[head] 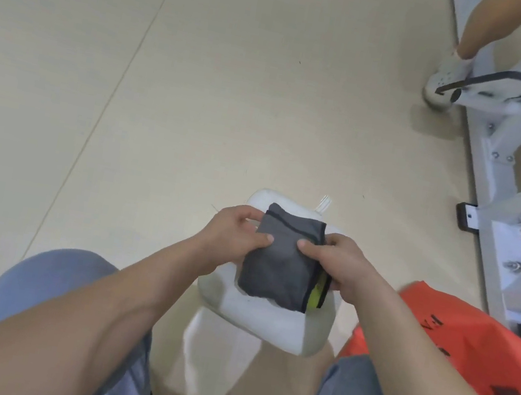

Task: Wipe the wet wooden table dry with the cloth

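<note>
Cloth (282, 264): grey, dark trim along the edges, folded into a rough rectangle, held in front of the seated person between both hands. Left hand (235, 234) pinches the cloth's left edge, thumb on the top face, fingers curled behind. Right hand (341, 264) grips the right edge the same way, thumb on top near the middle, fingers wrapped round the side. Both grips are closed firmly on the fabric, and the two thumb tips sit near each other. Yellow-green tag (317, 292) shows at the cloth's lower right edge, just beside the right palm. Under the cloth is a white rounded object (265, 320), sitting between the person's knees; cannot tell whether the cloth touches it or hangs above. Blue-grey shorts (38, 283) cover both thighs at the bottom of the view. Orange bag (470, 342) with dark lettering lies just right of the right forearm. White metal frame (497, 190) runs along the right side on the beige tiled floor (169, 76). Another person's bare leg (484, 24) and white shoe (446, 80) stand by the frame's far end, top right, well apart from the hands.
</note>
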Tool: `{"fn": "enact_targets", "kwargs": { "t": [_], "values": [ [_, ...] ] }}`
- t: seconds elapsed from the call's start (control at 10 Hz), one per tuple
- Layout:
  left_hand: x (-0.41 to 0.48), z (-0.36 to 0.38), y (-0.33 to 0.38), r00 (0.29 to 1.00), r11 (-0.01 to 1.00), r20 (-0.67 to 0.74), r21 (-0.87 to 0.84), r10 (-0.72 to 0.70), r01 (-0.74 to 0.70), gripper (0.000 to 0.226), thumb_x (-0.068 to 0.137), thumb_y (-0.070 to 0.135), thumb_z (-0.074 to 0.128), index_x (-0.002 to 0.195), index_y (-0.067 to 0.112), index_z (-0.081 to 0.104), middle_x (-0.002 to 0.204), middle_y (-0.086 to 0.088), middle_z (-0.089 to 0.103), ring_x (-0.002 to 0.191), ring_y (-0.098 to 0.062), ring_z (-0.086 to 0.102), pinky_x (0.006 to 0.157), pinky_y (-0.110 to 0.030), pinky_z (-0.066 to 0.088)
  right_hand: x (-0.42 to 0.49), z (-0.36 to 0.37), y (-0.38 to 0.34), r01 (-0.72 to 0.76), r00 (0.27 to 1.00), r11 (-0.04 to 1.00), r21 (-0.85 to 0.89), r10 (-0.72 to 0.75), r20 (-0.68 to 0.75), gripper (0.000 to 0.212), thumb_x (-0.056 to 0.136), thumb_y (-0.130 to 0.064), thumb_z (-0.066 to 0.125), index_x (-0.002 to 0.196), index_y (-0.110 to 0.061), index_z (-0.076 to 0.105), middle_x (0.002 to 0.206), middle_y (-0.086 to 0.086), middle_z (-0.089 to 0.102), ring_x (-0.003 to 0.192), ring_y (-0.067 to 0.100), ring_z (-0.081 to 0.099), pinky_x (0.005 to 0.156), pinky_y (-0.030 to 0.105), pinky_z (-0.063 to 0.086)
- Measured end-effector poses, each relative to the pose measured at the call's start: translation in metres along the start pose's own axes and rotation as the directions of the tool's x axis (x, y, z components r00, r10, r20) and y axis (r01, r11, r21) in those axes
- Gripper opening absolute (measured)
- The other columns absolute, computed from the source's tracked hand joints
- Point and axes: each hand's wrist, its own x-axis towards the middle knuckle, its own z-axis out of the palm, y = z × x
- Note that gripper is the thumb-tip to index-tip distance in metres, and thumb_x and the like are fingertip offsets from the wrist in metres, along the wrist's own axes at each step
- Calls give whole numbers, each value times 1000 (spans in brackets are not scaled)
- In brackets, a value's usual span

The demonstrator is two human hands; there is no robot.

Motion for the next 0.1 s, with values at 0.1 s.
{"fn": "enact_targets", "kwargs": {
  "t": [0.1],
  "values": [
    [12, -1, -7, 994, 981, -100, 191, 41, -22, 40, 82, 27, 80, 118, 28, 63, 104, 7, 62, 98, -17, 66, 94, -38, 56, 3, 6, 8, 72, 950, 936, -344, -170, -264, 65, 86, -47, 74, 140, -18, 52, 133, 3, 57, 117, 25, 60, 94, 43, 53]
  ]
}}
